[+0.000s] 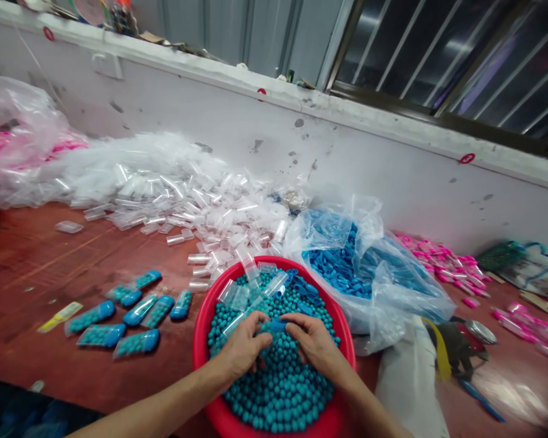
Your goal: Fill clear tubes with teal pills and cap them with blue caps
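Over a red basin [201, 340] full of teal beads [274, 389], my two hands meet. My left hand [246, 347] is closed around a small clear plastic container, mostly hidden by the fingers. My right hand [317, 347] pinches a blue cap [278, 326] at the container's end. Whether the cap is fully seated I cannot tell. Several empty clear containers [240, 298] and loose blue caps [301, 289] lie on the beads at the basin's far side. To the left, several bead-filled containers with blue caps [137, 344] rest on the table.
A heap of clear containers [164, 182] runs along the wall. Right of the basin sits a plastic bag of blue caps [342, 261]. Pink-capped pieces [447, 264] lie farther right, near a white sack [406, 377]. A yellow strip [60, 316] lies on the red table [27, 261].
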Demonstrator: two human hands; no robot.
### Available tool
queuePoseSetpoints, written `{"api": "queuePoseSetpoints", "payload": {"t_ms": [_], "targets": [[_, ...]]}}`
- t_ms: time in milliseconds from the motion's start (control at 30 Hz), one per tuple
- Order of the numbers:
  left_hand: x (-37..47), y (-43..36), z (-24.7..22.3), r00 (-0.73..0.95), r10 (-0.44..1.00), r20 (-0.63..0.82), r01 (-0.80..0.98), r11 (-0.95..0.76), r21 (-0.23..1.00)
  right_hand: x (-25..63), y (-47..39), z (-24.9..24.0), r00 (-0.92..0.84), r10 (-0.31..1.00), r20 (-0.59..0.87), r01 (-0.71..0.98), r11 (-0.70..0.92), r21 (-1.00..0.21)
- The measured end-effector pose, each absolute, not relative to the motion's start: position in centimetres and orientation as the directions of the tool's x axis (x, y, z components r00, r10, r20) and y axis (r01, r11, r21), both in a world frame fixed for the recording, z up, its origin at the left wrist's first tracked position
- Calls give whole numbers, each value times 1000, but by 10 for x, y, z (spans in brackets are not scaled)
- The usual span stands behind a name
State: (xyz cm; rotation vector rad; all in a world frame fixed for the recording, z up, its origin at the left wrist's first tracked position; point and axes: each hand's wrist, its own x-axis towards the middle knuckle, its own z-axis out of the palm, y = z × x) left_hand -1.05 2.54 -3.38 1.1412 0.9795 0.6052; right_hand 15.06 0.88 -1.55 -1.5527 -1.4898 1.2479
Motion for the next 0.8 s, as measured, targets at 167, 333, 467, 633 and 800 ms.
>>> {"api": "queuePoseSetpoints", "payload": {"t_ms": [167, 333, 467, 633, 800], "targets": [[-8, 22, -33, 463, 846, -265, 68, 264, 962, 142, 8, -20, 24, 976, -215, 232, -215, -949], [-9, 21, -29, 469, 830, -304, 39, 324, 945, 141, 3, -22, 112, 986, -120, 238, -144, -961], [-10, 22, -29, 530, 797, -289, 10, 334, 942, 144, -2, -22, 66, 998, -9, 339, -31, -940], [-10, 20, -29, 542, 803, -247, 33, 273, 961, 143, -6, -24, 66, 996, 60, 321, 36, -947], [-10, 18, -26, 569, 795, -212, 34, 234, 972, 145, -5, -21, -44, 998, -49, 250, -37, -968]]}}
